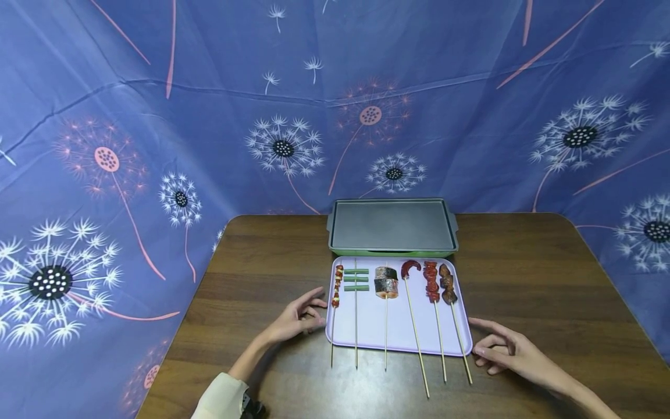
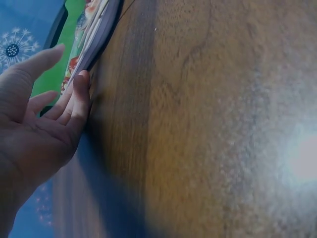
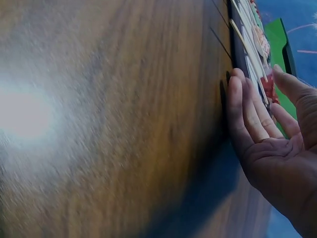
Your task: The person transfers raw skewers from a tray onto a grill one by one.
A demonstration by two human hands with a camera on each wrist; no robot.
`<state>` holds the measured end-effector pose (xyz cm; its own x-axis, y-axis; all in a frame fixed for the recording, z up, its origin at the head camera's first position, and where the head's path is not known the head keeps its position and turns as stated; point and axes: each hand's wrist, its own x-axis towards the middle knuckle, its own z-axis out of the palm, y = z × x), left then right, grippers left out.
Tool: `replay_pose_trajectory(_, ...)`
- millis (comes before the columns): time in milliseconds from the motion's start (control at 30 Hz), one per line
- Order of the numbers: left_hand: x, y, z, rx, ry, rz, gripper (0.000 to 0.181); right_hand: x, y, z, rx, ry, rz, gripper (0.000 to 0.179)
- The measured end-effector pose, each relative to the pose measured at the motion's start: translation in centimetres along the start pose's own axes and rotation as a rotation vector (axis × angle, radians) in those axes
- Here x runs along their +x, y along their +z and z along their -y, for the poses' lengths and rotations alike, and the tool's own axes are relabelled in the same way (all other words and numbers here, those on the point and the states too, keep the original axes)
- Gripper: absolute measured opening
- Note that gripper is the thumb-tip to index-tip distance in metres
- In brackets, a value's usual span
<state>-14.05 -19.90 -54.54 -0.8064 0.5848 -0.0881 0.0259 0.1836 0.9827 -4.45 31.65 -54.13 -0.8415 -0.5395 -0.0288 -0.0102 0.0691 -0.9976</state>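
Skewers (image 1: 386, 283) line a lilac tray (image 1: 369, 323). Left hand (image 1: 294, 319) rests at its nine o'clock, right hand (image 1: 510, 351) at four, fingers loose, empty.

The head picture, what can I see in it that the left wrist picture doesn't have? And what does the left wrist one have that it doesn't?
Only the head picture shows the right hand, the pale sleeve and the gray top of the pan.

Only the left wrist picture shows the left palm facing us, up close.

Both show the left hand, the tray, some sticks, the pan's green side, the table and the blue cloth.
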Motion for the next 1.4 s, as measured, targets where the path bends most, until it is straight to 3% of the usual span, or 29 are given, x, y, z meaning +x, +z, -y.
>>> replay_pose_trajectory(167, 0.4, 0.1, 0.0, 0.009, -0.040, -0.029, 0.081, 0.1, 0.8, -0.2, 0.042, 0.007, 0.035, 0.061)
replay_pose_trajectory(500, 0.9, -0.1, 0.5, 0.002, 0.003, -0.017, 0.084, 0.8, 2.0, -0.1, -0.002, 0.094, -0.006, 0.055)
replay_pose_trajectory(767, 0.9, 0.2, 0.6, -0.013, 0.024, -0.014, 0.082, 0.9, 2.5, -0.5, 0.171, 0.068, 0.086, 0.066)
replay_pose_trajectory(1400, 0.9, 0.4, 0.6, -0.031, 0.023, 0.005, 0.082, 0.7, 2.5, -1.1, 0.395, 0.128, 0.156, 0.067)
